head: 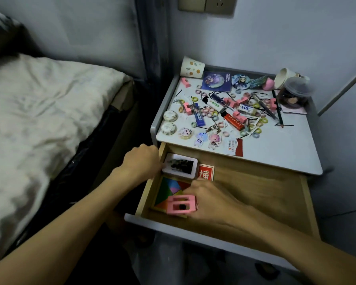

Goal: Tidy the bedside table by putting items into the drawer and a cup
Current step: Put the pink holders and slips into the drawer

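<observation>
A bed with a crumpled cream sheet (39,112) filled the left side. Beside it, the left hand (142,161) reached over the left wall of the pulled-out pale wooden drawer (255,182). Its fingers were bent down against the edge of a white-rimmed rectangular box of small black pieces (180,165) in the drawer's back left corner. Whether it gripped the box or only touched it could not be told.

Just right of that box lay a red card pack with a white character (205,173). In front of both sat a wooden-framed puzzle of coloured flat shapes (168,190).

Over the puzzle's front edge, the right hand (210,200) had its fingers curled round a pink block with rectangular openings (180,204), holding it low inside the drawer.

Above the drawer, the grey-edged white bedside table top (275,145) was crowded. A paper cup with orange dots (191,67) leaned at the back left corner. Further right came a blue lighter (198,114) and an orange lighter (233,120), with more pink blocks and many small pastel hair rings scattered around them. Right of these lay a dark green pencil (277,109).

At the back right corner a second plain paper cup (286,78) was tipped on its side. It lay just behind a clear plastic jar (296,93).
</observation>
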`<state>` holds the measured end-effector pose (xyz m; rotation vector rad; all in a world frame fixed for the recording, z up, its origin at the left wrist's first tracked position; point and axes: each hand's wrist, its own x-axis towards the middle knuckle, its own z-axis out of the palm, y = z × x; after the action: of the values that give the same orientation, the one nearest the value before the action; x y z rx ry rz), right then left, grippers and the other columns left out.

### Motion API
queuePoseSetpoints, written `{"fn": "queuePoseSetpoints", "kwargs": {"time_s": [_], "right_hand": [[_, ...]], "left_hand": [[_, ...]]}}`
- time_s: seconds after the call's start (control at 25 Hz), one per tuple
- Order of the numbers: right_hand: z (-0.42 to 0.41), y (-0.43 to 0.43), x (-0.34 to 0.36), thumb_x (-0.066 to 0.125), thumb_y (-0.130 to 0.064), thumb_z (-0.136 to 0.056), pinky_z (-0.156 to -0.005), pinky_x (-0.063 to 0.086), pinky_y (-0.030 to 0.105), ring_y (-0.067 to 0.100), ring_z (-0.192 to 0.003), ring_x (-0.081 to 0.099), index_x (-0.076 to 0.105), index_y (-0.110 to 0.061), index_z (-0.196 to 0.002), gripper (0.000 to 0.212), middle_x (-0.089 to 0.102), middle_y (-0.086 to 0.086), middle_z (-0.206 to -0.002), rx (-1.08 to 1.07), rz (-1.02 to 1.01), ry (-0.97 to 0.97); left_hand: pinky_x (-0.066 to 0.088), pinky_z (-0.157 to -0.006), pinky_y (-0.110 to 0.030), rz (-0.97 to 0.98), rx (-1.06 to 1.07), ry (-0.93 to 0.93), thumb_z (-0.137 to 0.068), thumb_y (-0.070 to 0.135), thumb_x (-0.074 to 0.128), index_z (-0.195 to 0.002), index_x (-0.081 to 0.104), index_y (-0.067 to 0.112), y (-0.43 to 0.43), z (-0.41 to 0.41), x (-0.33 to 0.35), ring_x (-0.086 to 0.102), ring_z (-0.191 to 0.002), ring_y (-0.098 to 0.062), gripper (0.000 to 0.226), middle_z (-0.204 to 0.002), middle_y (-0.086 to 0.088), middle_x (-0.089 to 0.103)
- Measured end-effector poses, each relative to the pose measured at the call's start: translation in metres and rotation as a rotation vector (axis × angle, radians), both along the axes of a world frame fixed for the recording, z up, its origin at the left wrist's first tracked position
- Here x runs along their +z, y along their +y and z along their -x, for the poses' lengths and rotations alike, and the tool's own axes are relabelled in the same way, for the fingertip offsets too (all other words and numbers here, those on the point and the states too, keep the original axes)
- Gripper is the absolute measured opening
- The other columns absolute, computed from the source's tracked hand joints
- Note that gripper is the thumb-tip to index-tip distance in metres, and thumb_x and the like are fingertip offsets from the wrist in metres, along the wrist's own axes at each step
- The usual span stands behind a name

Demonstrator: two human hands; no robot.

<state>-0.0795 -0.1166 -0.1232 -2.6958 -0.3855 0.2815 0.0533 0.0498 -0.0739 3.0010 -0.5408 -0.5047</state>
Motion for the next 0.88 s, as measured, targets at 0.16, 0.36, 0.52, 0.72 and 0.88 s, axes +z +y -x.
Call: {"fn": "queuePoseSetpoints", "kwargs": {"time_s": [0.16,0.36,0.52,0.72,0.88], "right_hand": [[-0.017,0.031,-0.026,0.069,-0.033,-0.082,-0.083,0.051,0.026,0.014,-0.097,0.056,0.061,-0.019,-0.117,0.038,0.056,0.001,-0.110,0.127,0.057,0.022],[-0.021,0.047,-0.042,0.056,-0.012,-0.091,-0.083,0.053,0.040,0.029,-0.103,0.059,0.055,-0.011,-0.124,0.033,0.056,0.013,-0.116,0.325,0.215,-0.016],[-0.022,0.045,-0.049,0.052,-0.004,-0.090,-0.072,0.055,0.040,0.030,-0.093,0.064,0.055,-0.006,-0.120,0.030,0.059,0.013,-0.109,0.435,0.290,-0.053],[-0.023,0.044,-0.053,0.054,-0.005,-0.093,-0.079,0.057,0.039,0.029,-0.097,0.064,0.051,-0.005,-0.127,0.034,0.059,0.015,-0.115,0.463,0.241,-0.023],[-0.022,0.041,-0.056,0.050,-0.013,-0.097,-0.091,0.053,0.039,0.027,-0.109,0.061,0.047,-0.011,-0.135,0.039,0.055,0.011,-0.128,0.408,0.136,0.041]], "left_hand": [[0.058,-0.078,-0.043,0.027,-0.013,0.100,-0.091,0.027,0.062,-0.081,0.052,0.008,-0.004,-0.005,-0.016,0.067,-0.085,-0.033,0.024,-0.091,-0.013,0.065],[0.060,-0.075,-0.042,0.005,-0.068,0.101,-0.090,0.013,0.057,-0.067,0.043,0.014,-0.004,-0.013,-0.026,0.067,-0.081,-0.030,0.027,-0.075,-0.008,0.056],[0.051,-0.065,-0.033,-0.031,-0.125,0.039,-0.092,0.012,0.054,-0.071,0.037,0.015,-0.007,-0.011,-0.024,0.061,-0.079,-0.025,0.026,-0.069,-0.001,0.042],[0.051,-0.063,-0.032,-0.016,-0.115,0.069,-0.091,0.014,0.059,-0.066,0.033,0.018,-0.006,-0.013,-0.026,0.064,-0.080,-0.024,0.036,-0.068,-0.001,0.043],[0.057,-0.069,-0.035,0.005,-0.094,0.080,-0.090,0.017,0.064,-0.065,0.036,0.018,-0.006,-0.014,-0.027,0.066,-0.082,-0.025,0.037,-0.068,-0.001,0.045]]}}
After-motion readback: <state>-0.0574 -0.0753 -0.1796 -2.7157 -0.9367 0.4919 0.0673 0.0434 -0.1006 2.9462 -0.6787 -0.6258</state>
